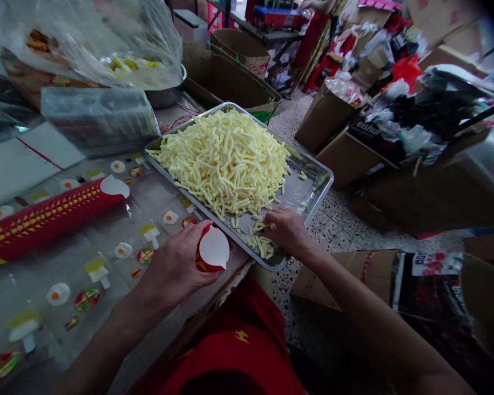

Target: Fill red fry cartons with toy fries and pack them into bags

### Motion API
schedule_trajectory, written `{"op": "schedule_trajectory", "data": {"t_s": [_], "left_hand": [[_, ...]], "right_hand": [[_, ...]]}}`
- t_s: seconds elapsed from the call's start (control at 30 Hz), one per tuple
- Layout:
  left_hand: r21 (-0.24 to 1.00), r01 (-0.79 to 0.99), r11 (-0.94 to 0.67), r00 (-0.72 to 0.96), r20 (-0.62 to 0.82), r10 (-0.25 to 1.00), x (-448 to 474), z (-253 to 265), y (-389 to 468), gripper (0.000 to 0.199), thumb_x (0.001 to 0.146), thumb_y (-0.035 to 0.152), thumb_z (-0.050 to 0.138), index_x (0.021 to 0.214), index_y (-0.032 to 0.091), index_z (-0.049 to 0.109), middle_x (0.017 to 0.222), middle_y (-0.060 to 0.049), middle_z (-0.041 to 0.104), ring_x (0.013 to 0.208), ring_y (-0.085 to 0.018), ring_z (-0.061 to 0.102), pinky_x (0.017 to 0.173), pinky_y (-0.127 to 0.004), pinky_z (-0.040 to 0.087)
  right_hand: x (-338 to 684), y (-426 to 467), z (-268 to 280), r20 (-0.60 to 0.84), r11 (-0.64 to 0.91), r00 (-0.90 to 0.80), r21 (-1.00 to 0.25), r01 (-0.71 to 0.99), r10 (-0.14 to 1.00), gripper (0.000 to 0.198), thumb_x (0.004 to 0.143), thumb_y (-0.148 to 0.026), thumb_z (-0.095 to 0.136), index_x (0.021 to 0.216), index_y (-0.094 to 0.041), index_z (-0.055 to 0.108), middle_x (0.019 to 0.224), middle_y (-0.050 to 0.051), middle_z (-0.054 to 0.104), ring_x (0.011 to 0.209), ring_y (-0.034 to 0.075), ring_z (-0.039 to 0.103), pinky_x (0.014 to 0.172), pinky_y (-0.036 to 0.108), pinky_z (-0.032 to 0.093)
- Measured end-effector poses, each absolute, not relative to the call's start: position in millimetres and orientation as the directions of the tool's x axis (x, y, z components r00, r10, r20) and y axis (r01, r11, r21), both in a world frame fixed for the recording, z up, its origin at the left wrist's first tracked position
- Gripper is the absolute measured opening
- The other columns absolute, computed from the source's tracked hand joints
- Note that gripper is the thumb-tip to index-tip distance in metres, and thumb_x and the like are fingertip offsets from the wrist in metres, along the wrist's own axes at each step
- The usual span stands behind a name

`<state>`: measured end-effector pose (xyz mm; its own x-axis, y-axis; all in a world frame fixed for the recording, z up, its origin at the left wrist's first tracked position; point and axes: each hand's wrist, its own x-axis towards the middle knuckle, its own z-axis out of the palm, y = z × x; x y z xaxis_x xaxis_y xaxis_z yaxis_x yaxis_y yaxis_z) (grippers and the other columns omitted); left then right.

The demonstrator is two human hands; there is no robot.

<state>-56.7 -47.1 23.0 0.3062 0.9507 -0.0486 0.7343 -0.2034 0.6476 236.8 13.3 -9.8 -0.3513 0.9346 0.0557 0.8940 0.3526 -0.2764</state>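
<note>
My left hand [181,252] is wrapped round a red French fry carton [214,249] whose white inner back faces up, just off the near left edge of a metal tray [308,175]. A big heap of pale yellow fry-shaped sticks [226,159] fills the far part of that tray. At its near corner, my right hand [286,227] has its fingers closed down among a few loose sticks [261,241]; what lies between the fingertips is too small to make out. A long row of nested red fry cartons [53,219] lies on the table to the left.
The table cover [107,291] has printed food pictures. Behind stand a clear plastic tray [99,118] and a bowl under plastic film [148,74]. A large open cardboard box [226,79] is beyond the tray. Boxes and bags [411,120] crowd the floor at right. Another person [316,38] is at the back.
</note>
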Motion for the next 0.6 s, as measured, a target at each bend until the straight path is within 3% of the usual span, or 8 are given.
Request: {"op": "schedule_trajectory", "data": {"t_s": [0.07, 0.2, 0.3, 0.37, 0.47, 0.53, 0.6], "left_hand": [[0.632, 0.744, -0.220, 0.310, -0.034, 0.950, -52, 23, -48, 0.080, 0.068, 0.044, 0.079, 0.139, 0.021, 0.051, 0.136, -0.013, 0.064, 0.120, -0.035, 0.063, 0.099, -0.045, 0.053], [0.536, 0.813, -0.228, 0.286, -0.025, 0.958, -35, 34, -43, 0.079, 0.069, 0.049, 0.080, 0.136, 0.018, 0.052, 0.133, -0.015, 0.064, 0.116, -0.035, 0.064, 0.096, -0.044, 0.053], [0.438, 0.860, -0.262, 0.297, -0.012, 0.955, -11, 45, -30, 0.073, 0.069, 0.044, 0.081, 0.132, 0.019, 0.053, 0.128, -0.014, 0.066, 0.111, -0.034, 0.065, 0.091, -0.041, 0.053], [0.391, 0.874, -0.289, 0.309, 0.013, 0.951, 9, 48, -17, 0.067, 0.070, 0.039, 0.080, 0.128, 0.019, 0.054, 0.122, -0.014, 0.067, 0.107, -0.033, 0.066, 0.090, -0.041, 0.052], [0.370, 0.854, -0.367, 0.365, 0.078, 0.928, 37, 45, 5, 0.052, 0.071, 0.027, 0.076, 0.118, 0.017, 0.057, 0.115, -0.014, 0.068, 0.106, -0.032, 0.065, 0.091, -0.041, 0.051], [0.396, 0.818, -0.417, 0.400, 0.127, 0.908, 49, 40, 18, 0.046, 0.070, 0.023, 0.073, 0.113, 0.016, 0.059, 0.112, -0.012, 0.068, 0.105, -0.030, 0.065, 0.091, -0.039, 0.051], [0.439, 0.788, -0.433, 0.397, 0.177, 0.901, 55, 36, 26, 0.044, 0.068, 0.023, 0.072, 0.109, 0.016, 0.060, 0.110, -0.011, 0.069, 0.103, -0.029, 0.065, 0.090, -0.037, 0.051]], "right_hand": [[237, 16, -10, 0.049, 0.315, -0.316, -0.299, 0.901, 0.948, 0.013, 0.065, -0.009, 0.067, 0.073, -0.019, 0.070, 0.077, 0.004, 0.070, 0.076, 0.019, 0.059, 0.073, 0.032, 0.042], [244, 18, 2, 0.019, 0.085, -0.097, -0.659, 0.748, 0.995, 0.009, 0.066, -0.019, 0.071, 0.075, -0.018, 0.072, 0.068, -0.001, 0.067, 0.061, 0.013, 0.055, 0.060, 0.027, 0.041], [241, 10, 21, 0.046, 0.075, -0.065, -0.798, 0.598, 0.997, 0.011, 0.068, -0.024, 0.072, 0.077, -0.018, 0.073, 0.067, -0.002, 0.067, 0.059, 0.012, 0.054, 0.056, 0.026, 0.041], [230, 4, 34, 0.110, 0.148, -0.099, -0.773, 0.617, 0.989, 0.010, 0.069, -0.023, 0.072, 0.078, -0.019, 0.073, 0.069, -0.001, 0.068, 0.061, 0.012, 0.055, 0.058, 0.027, 0.041], [210, 3, 53, 0.181, 0.264, -0.195, -0.569, 0.779, 0.964, 0.005, 0.072, -0.017, 0.071, 0.076, -0.020, 0.072, 0.075, 0.001, 0.069, 0.068, 0.014, 0.057, 0.065, 0.029, 0.041], [203, 9, 64, 0.142, 0.326, -0.294, -0.410, 0.852, 0.945, 0.009, 0.076, -0.012, 0.068, 0.070, -0.019, 0.068, 0.075, 0.003, 0.066, 0.071, 0.015, 0.057, 0.067, 0.030, 0.040], [202, 17, 75, 0.055, 0.402, -0.410, -0.351, 0.846, 0.911, 0.016, 0.078, -0.008, 0.065, 0.065, -0.018, 0.065, 0.074, 0.003, 0.064, 0.072, 0.015, 0.055, 0.068, 0.030, 0.038]]}}
